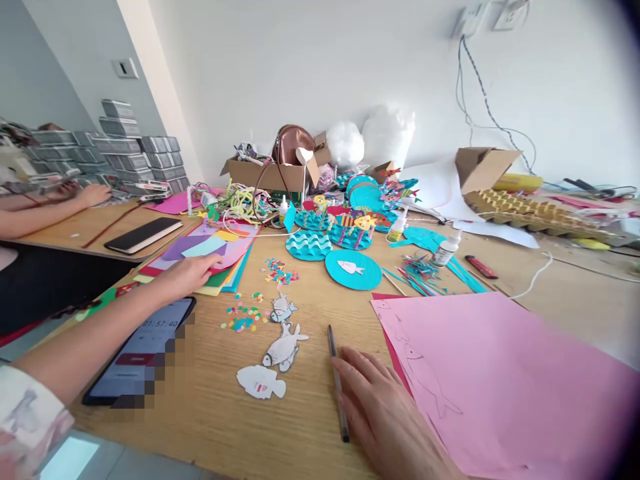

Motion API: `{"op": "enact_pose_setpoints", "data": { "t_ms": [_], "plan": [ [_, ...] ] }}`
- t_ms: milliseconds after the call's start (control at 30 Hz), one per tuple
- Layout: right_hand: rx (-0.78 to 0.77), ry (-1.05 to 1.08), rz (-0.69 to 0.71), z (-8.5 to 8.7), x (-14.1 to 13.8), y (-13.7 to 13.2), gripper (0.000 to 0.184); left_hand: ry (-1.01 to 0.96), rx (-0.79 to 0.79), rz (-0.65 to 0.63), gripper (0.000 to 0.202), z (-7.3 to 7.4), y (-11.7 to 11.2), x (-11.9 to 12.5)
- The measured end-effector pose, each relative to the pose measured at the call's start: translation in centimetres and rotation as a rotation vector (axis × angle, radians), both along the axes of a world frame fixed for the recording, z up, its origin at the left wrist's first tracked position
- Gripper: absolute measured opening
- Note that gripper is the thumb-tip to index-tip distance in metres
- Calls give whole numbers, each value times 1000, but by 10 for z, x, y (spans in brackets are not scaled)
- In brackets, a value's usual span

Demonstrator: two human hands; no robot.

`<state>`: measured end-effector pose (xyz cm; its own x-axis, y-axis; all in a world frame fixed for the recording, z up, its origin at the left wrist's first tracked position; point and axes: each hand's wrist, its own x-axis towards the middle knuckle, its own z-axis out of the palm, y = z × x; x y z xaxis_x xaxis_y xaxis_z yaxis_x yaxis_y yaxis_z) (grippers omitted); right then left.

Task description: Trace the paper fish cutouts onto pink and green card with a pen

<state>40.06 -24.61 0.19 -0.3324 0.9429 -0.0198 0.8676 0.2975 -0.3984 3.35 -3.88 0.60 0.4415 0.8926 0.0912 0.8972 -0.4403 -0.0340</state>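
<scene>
Where the left hand (194, 273) reaches, head view: over the front of a fanned stack of coloured paper (235, 252), left of centre. Its fingers are curled close together; whether they pinch a sheet, I cannot tell.
Right hand (376, 397): palm down at the front, fingers lightly bent and side by side, fingertips resting against the pen.
Pen (332, 343): slim and dark, lying lengthwise on the wooden counter (225, 420), just left of the pink sheet.
Pink sheet (500, 380): large, at right, beside the right hand, with pencilled fish outlines (426, 377) along its left side. A red sheet (397, 363) peeks out beneath.
Paper fish (261, 382): several white cut-outs in a rough column between the hands, some overlapping.
Confetti (245, 313): small coloured pieces in two loose patches behind the fish.
Phone (150, 353): flat below the left forearm, screen lit, its right edge blurred by blocks.
Blue disc (345, 283): beyond the pen, a small white fish on it.
Back of the counter: glue bottles (397, 230), a cardboard box (260, 176) and a brown bag (295, 148).
Far left: a co-worker's hand (94, 195) near stacked grey boxes (120, 147).
</scene>
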Motion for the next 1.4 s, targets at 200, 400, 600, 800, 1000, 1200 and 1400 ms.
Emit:
{"op": "enact_pose_setpoints", "data": {
  "t_ms": [200, 400, 600, 800, 1000, 1200, 1400],
  "plan": [
    [-27, -64, 14, -1, 3, -1, 40, -40, -26, -140, 47, -3, 0, -1],
    [-49, -70, 7, 1, 4, -2, 40, 10, -51, -136, 40, 3, -3, 2],
    [-60, -67, 8, 0, 5, -2, 41, 103, -94, -112, 38, 12, -15, 12],
    [-67, -56, 8, 0, 6, -3, 40, 172, -84, -64, 37, 11, -23, 25],
    [-84, -55, 2, 2, 6, -7, 40, 186, -64, -38, 35, 8, -24, 28],
    [-72, -38, 4, 2, 6, -6, 38, 152, -55, -69, 35, 4, -22, 24],
    [-59, -20, 4, 2, 8, -6, 38, 80, -57, -142, 33, -1, -14, 11]
  ]
}}
